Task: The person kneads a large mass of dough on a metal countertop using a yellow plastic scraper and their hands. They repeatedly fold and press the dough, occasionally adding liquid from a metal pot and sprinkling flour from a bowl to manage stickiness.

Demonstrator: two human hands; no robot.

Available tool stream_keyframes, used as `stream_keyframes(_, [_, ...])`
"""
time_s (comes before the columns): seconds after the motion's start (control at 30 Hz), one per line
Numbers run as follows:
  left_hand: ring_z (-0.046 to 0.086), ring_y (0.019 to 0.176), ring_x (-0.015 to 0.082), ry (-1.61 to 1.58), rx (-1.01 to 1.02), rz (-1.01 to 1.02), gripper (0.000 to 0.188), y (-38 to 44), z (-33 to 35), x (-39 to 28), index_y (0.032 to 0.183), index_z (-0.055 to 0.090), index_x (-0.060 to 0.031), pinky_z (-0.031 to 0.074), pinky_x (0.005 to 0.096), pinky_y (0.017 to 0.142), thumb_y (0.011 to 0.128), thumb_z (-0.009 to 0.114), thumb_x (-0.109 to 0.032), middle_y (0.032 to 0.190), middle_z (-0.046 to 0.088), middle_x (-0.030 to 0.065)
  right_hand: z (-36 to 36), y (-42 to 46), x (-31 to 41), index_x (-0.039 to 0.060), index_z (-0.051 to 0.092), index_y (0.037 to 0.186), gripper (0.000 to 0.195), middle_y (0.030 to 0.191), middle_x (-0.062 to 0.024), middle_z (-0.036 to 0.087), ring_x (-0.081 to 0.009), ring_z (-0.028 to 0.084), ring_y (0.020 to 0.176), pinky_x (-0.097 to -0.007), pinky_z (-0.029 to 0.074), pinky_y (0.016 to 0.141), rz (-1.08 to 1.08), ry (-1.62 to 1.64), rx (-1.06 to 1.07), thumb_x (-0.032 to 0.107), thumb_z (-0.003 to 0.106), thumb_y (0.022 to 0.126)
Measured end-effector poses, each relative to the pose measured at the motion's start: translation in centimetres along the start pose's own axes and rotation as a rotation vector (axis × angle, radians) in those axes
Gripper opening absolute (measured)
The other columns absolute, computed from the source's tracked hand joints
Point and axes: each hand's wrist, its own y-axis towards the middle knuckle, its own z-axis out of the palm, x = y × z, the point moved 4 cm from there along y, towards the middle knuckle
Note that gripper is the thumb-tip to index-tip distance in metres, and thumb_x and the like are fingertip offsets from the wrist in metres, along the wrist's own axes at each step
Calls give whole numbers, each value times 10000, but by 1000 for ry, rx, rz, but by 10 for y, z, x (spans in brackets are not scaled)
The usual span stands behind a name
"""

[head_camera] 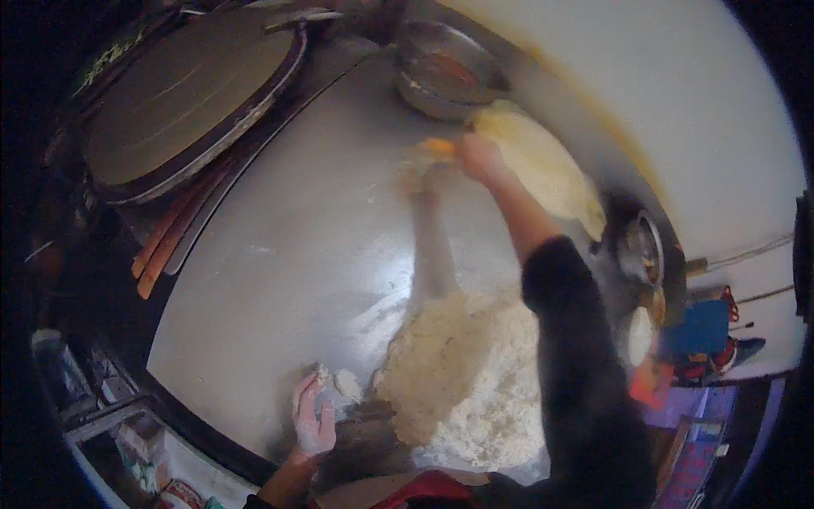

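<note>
My right hand (480, 156) reaches across the metal worktop (299, 242) and grips a blurred orange-handled tool (435, 151). The tool's pale working end is too smeared to name. Just beyond that hand lies a long, pale yellow mass (540, 165), perhaps dough or a filled bag. My left hand (313, 413), dusted with flour, rests low on the worktop, fingers apart, beside a small white lump (346, 385). Between my arms spreads a heap of flour (489, 394), partly in shadow; my right sleeve covers its right edge.
A metal bowl (448, 79) with reddish-brown contents stands at the back. Upper left is a large round griddle (197, 95), with wooden sticks (162, 245) beneath its edge. On the right are a small metal container (643, 248) and a blue object (699, 334).
</note>
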Motion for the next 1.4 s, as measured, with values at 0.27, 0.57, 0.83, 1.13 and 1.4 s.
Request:
stream_keyframes(0.27, [433, 1008, 317, -36, -14, -73, 351, -1, 17, 8, 1081, 430, 60, 335, 366, 878, 743, 441, -35, 1096, 422, 206, -23, -55, 129, 127, 604, 824, 171, 793, -91, 589, -276, 562, 749, -380, 444, 640, -555, 130, 88, 184, 517, 689])
stream_keyframes(0.57, [377, 1071, 330, 40, 26, -52, 388, -4, 30, 2, 1150, 352, 84, 294, 382, 914, 798, 386, -75, 1185, 341, 230, -60, -230, -12, 120, 604, 876, 258, 865, -83, 594, -268, 559, 809, -349, 437, 709, -162, 449, -26, 85, 568, 623])
stream_keyframes(0.83, [259, 1175, 371, 471, 119, 68, 526, 18, 88, 4, 1206, 253, 85, 203, 415, 983, 719, 419, -29, 1252, 262, 267, 66, -414, -298, 14, 600, 844, 350, 750, -131, 608, -235, 592, 713, -319, 446, 656, 1078, 675, -61, 203, 677, 559])
stream_keyframes(1.13, [245, 1196, 305, -485, 25, -282, 518, 33, 156, 23, 1257, 193, 48, 165, 342, 998, 780, 319, -110, 1289, 243, 203, 94, -267, -179, 26, 591, 882, 514, 866, -147, 597, -255, 568, 814, -326, 453, 685, 671, 783, 277, 293, 748, 472])
stream_keyframes(1.4, [351, 1130, 238, -1139, 125, -540, 494, 56, 188, -36, 1256, 254, -9, 264, 344, 956, 881, 254, -331, 1261, 315, 134, 96, -205, -71, 22, 594, 792, 398, 808, -137, 590, -249, 565, 782, -367, 439, 681, 281, 653, 318, 347, 654, 571])
